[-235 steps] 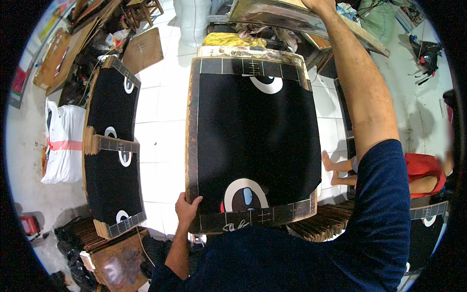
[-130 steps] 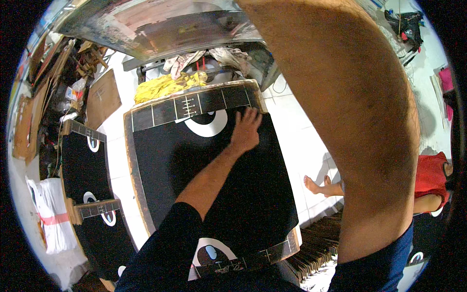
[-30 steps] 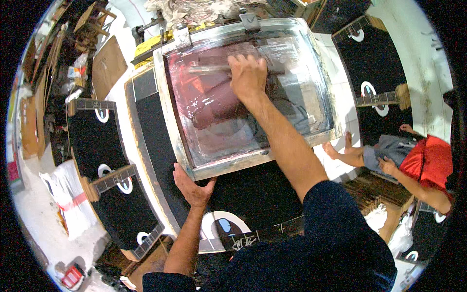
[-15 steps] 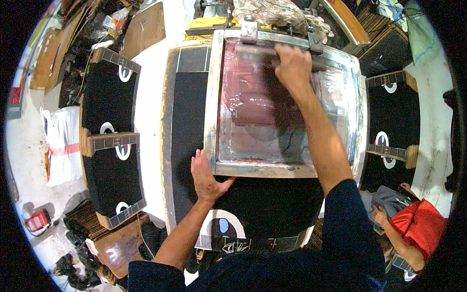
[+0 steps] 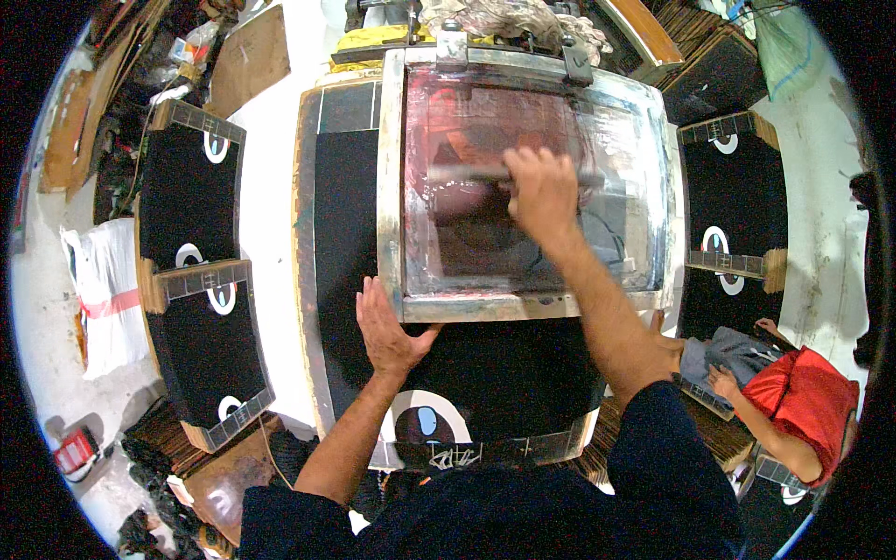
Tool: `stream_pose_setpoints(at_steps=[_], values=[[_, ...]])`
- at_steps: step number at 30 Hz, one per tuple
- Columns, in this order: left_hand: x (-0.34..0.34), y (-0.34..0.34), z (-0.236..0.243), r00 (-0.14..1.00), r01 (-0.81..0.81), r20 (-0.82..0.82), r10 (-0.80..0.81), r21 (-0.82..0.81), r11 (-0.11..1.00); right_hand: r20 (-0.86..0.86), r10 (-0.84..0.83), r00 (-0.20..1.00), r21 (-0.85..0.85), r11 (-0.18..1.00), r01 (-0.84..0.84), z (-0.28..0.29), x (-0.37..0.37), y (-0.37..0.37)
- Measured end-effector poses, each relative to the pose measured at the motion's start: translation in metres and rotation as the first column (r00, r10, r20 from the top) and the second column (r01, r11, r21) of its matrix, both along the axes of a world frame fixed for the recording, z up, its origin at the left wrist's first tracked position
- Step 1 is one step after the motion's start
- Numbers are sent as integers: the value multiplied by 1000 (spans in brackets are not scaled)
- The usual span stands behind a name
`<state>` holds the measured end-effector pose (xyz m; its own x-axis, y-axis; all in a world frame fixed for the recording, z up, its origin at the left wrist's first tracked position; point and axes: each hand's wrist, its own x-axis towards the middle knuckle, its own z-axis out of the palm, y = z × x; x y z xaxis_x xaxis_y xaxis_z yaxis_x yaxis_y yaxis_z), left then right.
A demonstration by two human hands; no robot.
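My right hand grips a squeegee, blurred by motion, which lies crosswise over the mesh of a screen-printing frame. Reddish-brown wet ink shows on the mesh. At the frame's near left corner, my left hand rests with fingers stretched along the side and thumb spread below the near edge. Beneath the frame lies a black panel; a white ring print with a blue oval shows near its front edge. Two hinge clamps hold the frame's far side.
More black panels with ring prints stand in rows at left and right. A person in red works at the lower right. Crumpled cloth lies behind the frame, and a white sack sits at far left.
My right hand has drawn the squeegee toward me over the mesh, from the far side to around the middle. My left hand stays at the corner. The whole view has shifted slightly.
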<state>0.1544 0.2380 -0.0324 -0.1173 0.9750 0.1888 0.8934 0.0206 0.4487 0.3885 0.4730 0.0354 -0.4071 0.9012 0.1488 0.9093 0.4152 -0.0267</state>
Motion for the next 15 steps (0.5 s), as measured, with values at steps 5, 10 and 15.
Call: stream_pose_setpoints(at_steps=[5, 10, 15], values=[[0, -1, 1, 999, 11, -44, -11, -15, 1000, -103, -6, 995, 125, 992, 18, -3, -15, 117], [1, -1, -2, 998, 18, -56, -18, 9, 1000, -94, -76, 993, 171, 981, 91, -20, -23, 124], [2, -2, -4, 999, -13, -38, 13, -12, 1000, -132, -56, 990, 148, 986, 76, -15, -12, 24]])
